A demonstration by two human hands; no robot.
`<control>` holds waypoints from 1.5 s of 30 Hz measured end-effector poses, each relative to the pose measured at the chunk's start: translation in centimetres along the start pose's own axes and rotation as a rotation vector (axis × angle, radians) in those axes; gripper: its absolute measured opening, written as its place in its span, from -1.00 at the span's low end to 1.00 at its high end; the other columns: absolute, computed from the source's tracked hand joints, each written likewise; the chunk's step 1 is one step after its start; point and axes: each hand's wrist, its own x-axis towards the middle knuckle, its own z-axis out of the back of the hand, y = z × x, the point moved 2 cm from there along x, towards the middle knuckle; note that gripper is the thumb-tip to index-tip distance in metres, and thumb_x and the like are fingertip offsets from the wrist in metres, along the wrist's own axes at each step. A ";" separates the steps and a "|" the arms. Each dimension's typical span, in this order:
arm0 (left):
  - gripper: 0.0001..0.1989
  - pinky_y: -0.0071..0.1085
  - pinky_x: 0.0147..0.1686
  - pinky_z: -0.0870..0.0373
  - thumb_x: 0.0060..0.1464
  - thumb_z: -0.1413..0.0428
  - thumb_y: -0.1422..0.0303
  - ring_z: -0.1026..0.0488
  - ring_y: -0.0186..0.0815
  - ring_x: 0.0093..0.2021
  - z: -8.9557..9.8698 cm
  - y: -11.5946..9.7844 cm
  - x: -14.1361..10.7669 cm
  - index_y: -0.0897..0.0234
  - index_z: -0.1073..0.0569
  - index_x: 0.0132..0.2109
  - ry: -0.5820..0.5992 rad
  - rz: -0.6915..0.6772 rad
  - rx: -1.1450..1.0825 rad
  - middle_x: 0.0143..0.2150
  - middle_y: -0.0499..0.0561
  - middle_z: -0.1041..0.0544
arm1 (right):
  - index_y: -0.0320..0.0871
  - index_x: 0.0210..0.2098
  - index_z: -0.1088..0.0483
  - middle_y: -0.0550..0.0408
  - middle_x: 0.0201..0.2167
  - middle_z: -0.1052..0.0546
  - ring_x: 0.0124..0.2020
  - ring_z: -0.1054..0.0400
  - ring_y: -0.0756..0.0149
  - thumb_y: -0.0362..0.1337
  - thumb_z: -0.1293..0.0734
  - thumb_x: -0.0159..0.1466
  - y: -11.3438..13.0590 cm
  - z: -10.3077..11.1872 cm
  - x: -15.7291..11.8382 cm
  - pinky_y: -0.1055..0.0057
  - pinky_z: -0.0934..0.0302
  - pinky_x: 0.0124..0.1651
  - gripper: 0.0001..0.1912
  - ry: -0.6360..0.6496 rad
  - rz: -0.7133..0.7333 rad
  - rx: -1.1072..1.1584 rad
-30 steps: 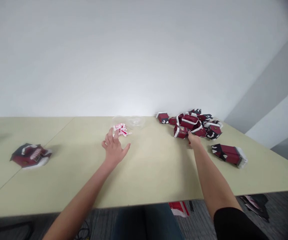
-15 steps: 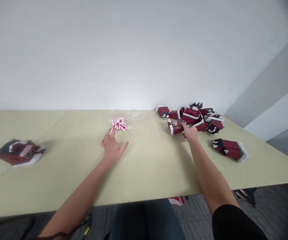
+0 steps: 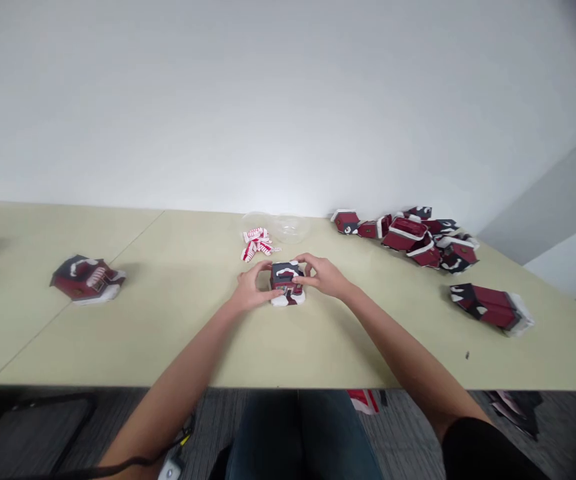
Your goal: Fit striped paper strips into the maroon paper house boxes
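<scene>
At twelve o'clock on the table [image 3: 168,333], left hand [image 3: 251,291] and right hand [image 3: 327,277] grip the house [image 3: 285,274] from nine and three; squeezing too hard could dent it, a forward slip scatter the strips [image 3: 251,251] at eleven.

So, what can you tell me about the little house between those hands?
The house has dark red walls, a dark roof with white trim, and a white base crossed by a dark red strip. Its material is unclear. It appears upright on the table, front facing the camera, held between left hand and right hand.
</scene>
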 end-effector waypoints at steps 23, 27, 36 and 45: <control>-0.51 -0.46 -0.38 -0.31 -0.29 -0.31 0.06 -0.36 -0.40 -0.39 8.5 5.9 2.0 0.30 -0.31 -0.34 -1.126 0.342 -0.454 -0.36 -0.04 -0.37 | -0.15 -0.06 -0.40 -0.16 0.08 -0.41 0.06 -0.32 0.02 -0.04 -0.33 0.26 1.9 -12.2 12.3 0.17 -0.23 0.03 -0.63 -0.016 -0.316 -0.259; -0.49 -0.49 -0.40 -0.29 -0.29 -0.34 0.05 -0.33 -0.43 -0.41 7.8 5.7 2.2 0.32 -0.36 -0.33 -1.043 0.304 -0.387 -0.38 -0.07 -0.36 | -0.11 -0.01 -0.38 -0.12 0.04 -0.45 0.03 -0.36 0.02 -0.01 -0.30 0.26 2.3 -12.0 11.5 0.17 -0.25 0.00 -0.59 -0.011 -0.332 -0.283; -0.52 -0.47 -0.41 -0.31 -0.29 -0.36 0.08 -0.40 -0.38 -0.42 6.2 4.5 2.1 0.34 -0.43 -0.31 -0.884 0.307 -0.346 -0.36 -0.01 -0.46 | -0.04 -0.12 -0.44 0.05 -0.05 -0.54 -0.08 -0.42 0.09 0.01 -0.41 0.12 2.0 -7.2 7.0 0.22 -0.27 -0.08 -0.60 -0.351 -0.394 -0.083; -0.53 -0.41 -0.33 -0.41 -0.27 -0.39 0.13 -0.48 -0.30 -0.36 1.1 -0.4 0.7 0.33 -0.50 -0.24 -0.533 0.156 -0.304 -0.29 0.07 -0.58 | -0.05 -0.05 -0.38 0.09 -0.27 -0.53 -0.51 -0.27 0.40 0.07 -0.48 0.06 3.8 -4.0 -0.6 0.36 -0.21 -0.42 -0.44 -0.712 0.069 0.397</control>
